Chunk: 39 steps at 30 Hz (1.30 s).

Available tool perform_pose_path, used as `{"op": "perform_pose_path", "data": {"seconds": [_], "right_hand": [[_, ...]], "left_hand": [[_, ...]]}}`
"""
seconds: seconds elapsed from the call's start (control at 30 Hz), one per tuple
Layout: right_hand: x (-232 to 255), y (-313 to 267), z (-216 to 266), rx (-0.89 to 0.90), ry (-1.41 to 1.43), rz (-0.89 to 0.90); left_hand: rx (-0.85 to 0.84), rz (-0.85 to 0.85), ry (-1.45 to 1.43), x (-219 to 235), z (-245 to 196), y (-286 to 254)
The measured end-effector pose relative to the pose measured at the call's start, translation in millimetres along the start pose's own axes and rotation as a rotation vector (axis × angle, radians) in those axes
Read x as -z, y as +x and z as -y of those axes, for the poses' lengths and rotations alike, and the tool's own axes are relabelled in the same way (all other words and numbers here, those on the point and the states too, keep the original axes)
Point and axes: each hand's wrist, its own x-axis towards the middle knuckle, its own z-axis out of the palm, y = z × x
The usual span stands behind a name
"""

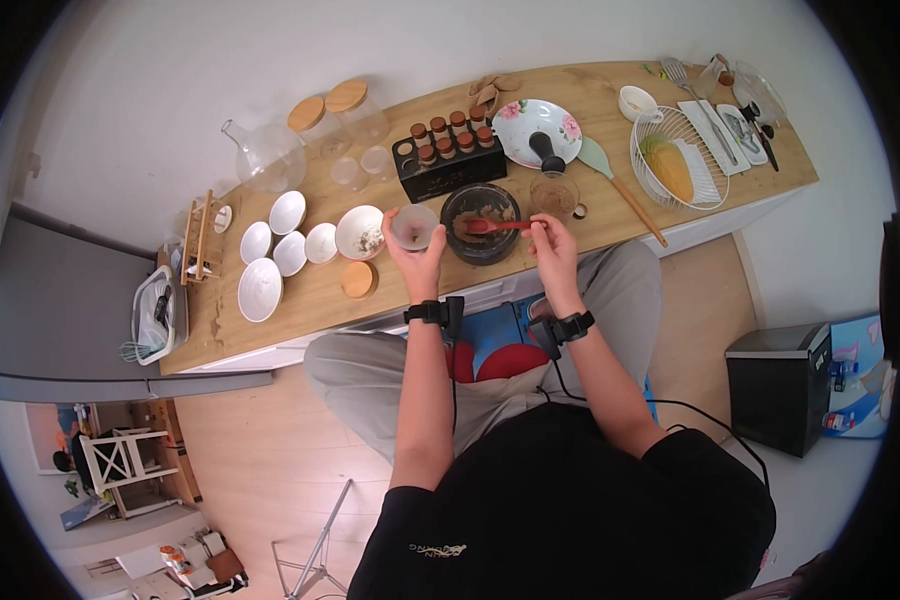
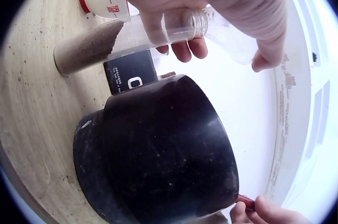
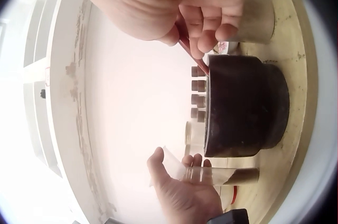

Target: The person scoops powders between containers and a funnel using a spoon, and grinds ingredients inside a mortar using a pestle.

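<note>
My left hand [image 1: 420, 265] grips the neck of an upright clear jar [image 2: 140, 36], partly filled with brown powder. A translucent funnel [image 3: 173, 165] sits at its mouth, beside the thumb. Right of it stands a black mortar [image 2: 169, 145] with brown powder [image 1: 463, 218] inside. My right hand [image 1: 556, 262] pinches the handle of a red spoon [image 1: 482, 227], whose bowl lies within the mortar. Close left of the left hand, a white bowl [image 1: 355, 225] holds dark crumbs; a round wooden lid [image 1: 358, 280] lies nearer the counter edge.
Behind the mortar stands a black rack [image 1: 450, 178] of small capped jars. A powder-filled container [image 1: 553, 195], a floral plate [image 1: 520, 125] and a spatula [image 1: 620, 190] lie rightward, before a wire basket [image 1: 705, 185]. Several white bowls [image 1: 260, 290] are at left.
</note>
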Motion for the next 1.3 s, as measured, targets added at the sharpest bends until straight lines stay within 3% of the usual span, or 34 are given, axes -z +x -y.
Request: {"op": "perform_pose_path", "data": {"seconds": [0.57,0.8,0.97,1.3], "right_hand": [[4,-6,12,-0.094,0.166,-0.074],[-9,-5,55,-0.018,0.219,-0.048],[-32,-9,69,0.181,0.132,0.129],[-47,-15,75,0.336,-0.063,0.361]], "left_hand": [[-0.001,0.003,-0.013,1,4,0],[0.009,0.006,-0.027,0,2,0],[0.037,0.013,-0.041,0,-1,-1],[-0.031,0.008,0.032,2,3,1]]}}
